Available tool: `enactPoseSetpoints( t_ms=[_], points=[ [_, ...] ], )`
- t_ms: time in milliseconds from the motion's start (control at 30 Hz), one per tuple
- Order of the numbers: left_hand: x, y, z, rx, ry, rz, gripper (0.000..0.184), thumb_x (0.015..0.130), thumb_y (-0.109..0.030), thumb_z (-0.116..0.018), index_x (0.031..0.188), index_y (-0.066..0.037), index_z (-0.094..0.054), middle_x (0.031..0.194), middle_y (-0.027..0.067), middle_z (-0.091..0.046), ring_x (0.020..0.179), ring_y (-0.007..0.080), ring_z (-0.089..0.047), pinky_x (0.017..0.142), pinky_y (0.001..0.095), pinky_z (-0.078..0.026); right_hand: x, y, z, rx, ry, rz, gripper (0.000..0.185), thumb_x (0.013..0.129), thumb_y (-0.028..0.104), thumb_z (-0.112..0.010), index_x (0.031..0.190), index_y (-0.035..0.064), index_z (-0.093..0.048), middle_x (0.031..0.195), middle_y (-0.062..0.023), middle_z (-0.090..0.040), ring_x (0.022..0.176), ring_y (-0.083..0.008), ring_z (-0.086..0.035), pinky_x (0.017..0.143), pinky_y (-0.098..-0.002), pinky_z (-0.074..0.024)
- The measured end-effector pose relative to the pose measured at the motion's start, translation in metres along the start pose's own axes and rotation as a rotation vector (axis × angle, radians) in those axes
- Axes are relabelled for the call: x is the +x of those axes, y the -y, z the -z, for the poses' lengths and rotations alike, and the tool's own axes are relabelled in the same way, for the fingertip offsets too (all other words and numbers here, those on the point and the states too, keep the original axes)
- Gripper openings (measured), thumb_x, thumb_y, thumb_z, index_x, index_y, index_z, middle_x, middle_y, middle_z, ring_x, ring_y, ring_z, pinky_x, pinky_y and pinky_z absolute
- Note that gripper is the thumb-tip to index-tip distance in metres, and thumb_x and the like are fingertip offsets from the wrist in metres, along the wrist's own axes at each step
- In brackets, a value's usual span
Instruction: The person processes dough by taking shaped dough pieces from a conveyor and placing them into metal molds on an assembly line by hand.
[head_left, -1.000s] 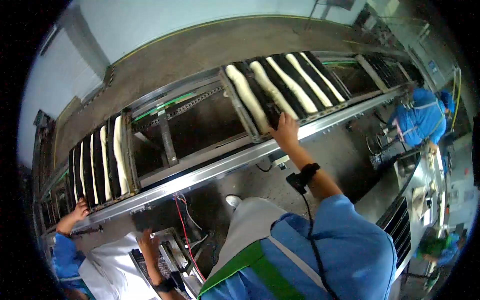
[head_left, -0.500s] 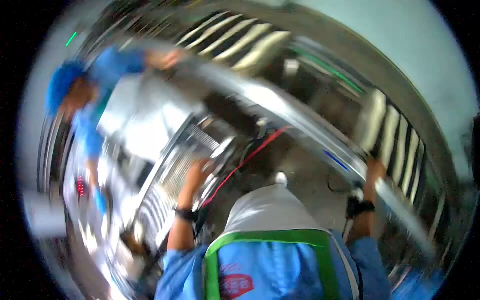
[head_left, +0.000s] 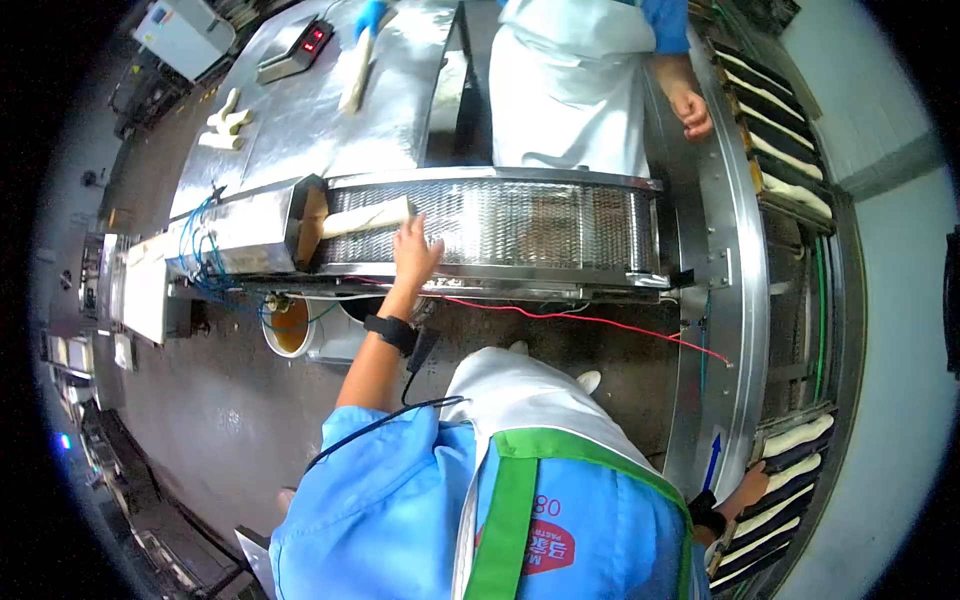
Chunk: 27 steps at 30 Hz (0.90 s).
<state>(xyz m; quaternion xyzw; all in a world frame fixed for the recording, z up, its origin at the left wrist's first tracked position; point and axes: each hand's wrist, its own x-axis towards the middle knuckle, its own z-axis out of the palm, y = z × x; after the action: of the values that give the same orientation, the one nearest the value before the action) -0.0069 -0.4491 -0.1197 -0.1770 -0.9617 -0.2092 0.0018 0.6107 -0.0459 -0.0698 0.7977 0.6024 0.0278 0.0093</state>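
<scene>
My left hand (head_left: 415,250) reaches over the mesh conveyor belt (head_left: 490,225), fingers apart. Its fingertips are at the near end of a pale dough roll (head_left: 365,217), which lies along the belt and comes out of a metal housing; whether they touch it I cannot tell. My right hand (head_left: 742,492) is low at the right, its fingers curled at the edge of a dark ridged tray (head_left: 805,462). Long white dough strips (head_left: 797,435) lie in the tray's grooves. The fingertips are partly hidden at the edge.
A co-worker in a white apron (head_left: 570,90) stands across the belt, one bare hand (head_left: 690,112) near the metal rail (head_left: 740,250). Another filled tray (head_left: 775,120) is farther up. The steel table (head_left: 310,120) bears a scale (head_left: 293,50) and dough pieces. A bucket (head_left: 290,325) and red cable (head_left: 560,315) are below.
My view has turned left and steadied. My left hand now reaches to the dough roll's end on the belt. My right hand stays at the near tray; the co-worker's hand is off the far tray.
</scene>
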Motion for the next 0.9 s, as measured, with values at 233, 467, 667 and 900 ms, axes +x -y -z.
enactPoseSetpoints(
  t_ms=[233, 467, 667, 900],
  points=[
    [0.012, 0.047, 0.023, 0.098, -0.006, 0.399, 0.063, 0.068, -0.027, -0.059, 0.122, -0.010, -0.032, 0.127, 0.0148, -0.030, 0.116, 0.0335, -0.026, 0.092, 0.0452, -0.028, 0.015, 0.012, 0.003, 0.066, 0.043, 0.257, 0.059, 0.079, 0.049, -0.042, 0.084, -0.0089, -0.052, 0.077, -0.0257, -0.053, 0.072, -0.0395, -0.052, 0.064, -0.0452, -0.0415],
    [0.022, 0.088, 0.031, 0.276, -0.072, 0.333, 0.048, 0.074, -0.021, -0.051, 0.119, -0.011, -0.037, 0.126, 0.0124, -0.034, 0.118, 0.0310, -0.027, 0.091, 0.0475, -0.029, 0.039, 0.023, -0.030, -0.155, -0.048, 0.366, 0.057, 0.076, 0.042, -0.050, 0.114, -0.0009, -0.043, 0.113, -0.0208, -0.044, 0.103, -0.0369, -0.042, 0.085, -0.0438, -0.0343],
    [0.020, 0.084, 0.042, 0.431, 0.083, 0.205, 0.032, 0.082, -0.018, -0.040, 0.113, -0.017, -0.044, 0.123, 0.0093, -0.039, 0.116, 0.0282, -0.032, 0.086, 0.0487, -0.032, 0.006, 0.066, 0.006, 0.092, 0.067, 0.453, 0.057, 0.077, 0.039, -0.051, 0.118, 0.0013, -0.039, 0.118, -0.0196, -0.039, 0.109, -0.0352, -0.037, 0.090, -0.0426, -0.0291],
    [0.019, 0.068, 0.057, 0.505, 0.044, 0.060, 0.018, 0.075, -0.014, -0.046, 0.092, -0.012, -0.051, 0.101, 0.0062, -0.050, 0.103, 0.0261, -0.042, 0.081, 0.0451, -0.035, 0.007, 0.076, -0.007, 0.073, 0.126, 0.507, 0.052, 0.079, 0.031, -0.051, 0.119, 0.0009, -0.038, 0.121, -0.0202, -0.037, 0.110, -0.0349, -0.036, 0.092, -0.0409, -0.0280]
  ],
)
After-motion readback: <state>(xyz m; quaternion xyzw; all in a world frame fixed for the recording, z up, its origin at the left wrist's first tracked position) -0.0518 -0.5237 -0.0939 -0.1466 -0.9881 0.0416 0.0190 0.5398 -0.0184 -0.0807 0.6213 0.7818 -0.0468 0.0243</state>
